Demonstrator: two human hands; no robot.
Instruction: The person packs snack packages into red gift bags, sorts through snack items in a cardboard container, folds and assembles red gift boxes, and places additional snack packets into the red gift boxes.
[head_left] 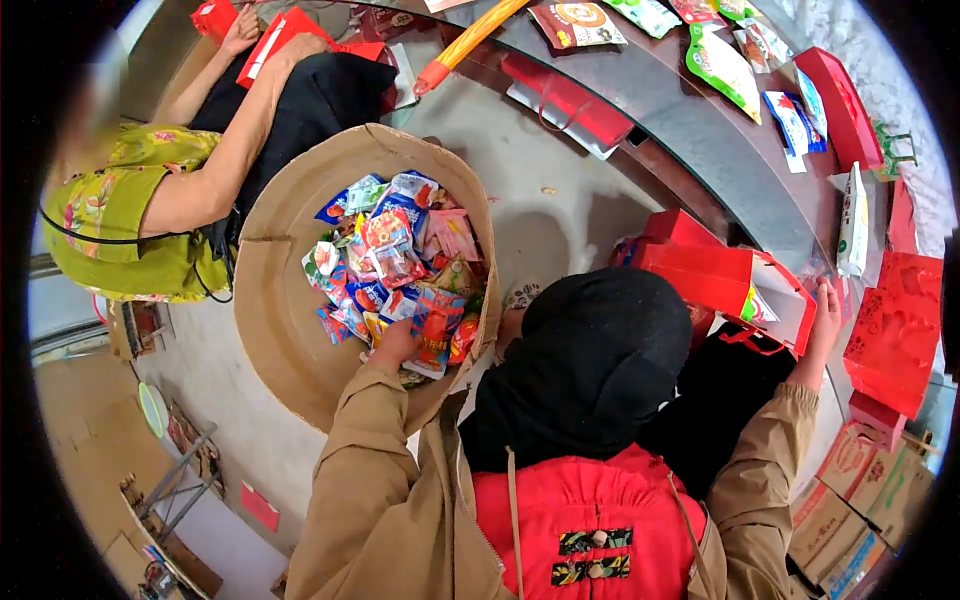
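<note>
at wearer's 10 o'clock, left hand [398,343] on packets [390,255], likely light, slick: pinch edges. grip unclear; right hand [825,312] holds red box [690,276].

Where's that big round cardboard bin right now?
In the head view, the cardboard bin stands left of centre, beside the person in green; the wearer's left hand is among the snack packets inside it.

Dark grey tabletop [690,130], up and right of the cardboard tub [285,320]. On it, going away from the tub: brown packet [577,25], green-and-white packet [724,72], blue-and-white packet [790,122], red box [840,108]. Grey floor [510,150]: the tub; red card [260,507] below and left of the tub.
</note>
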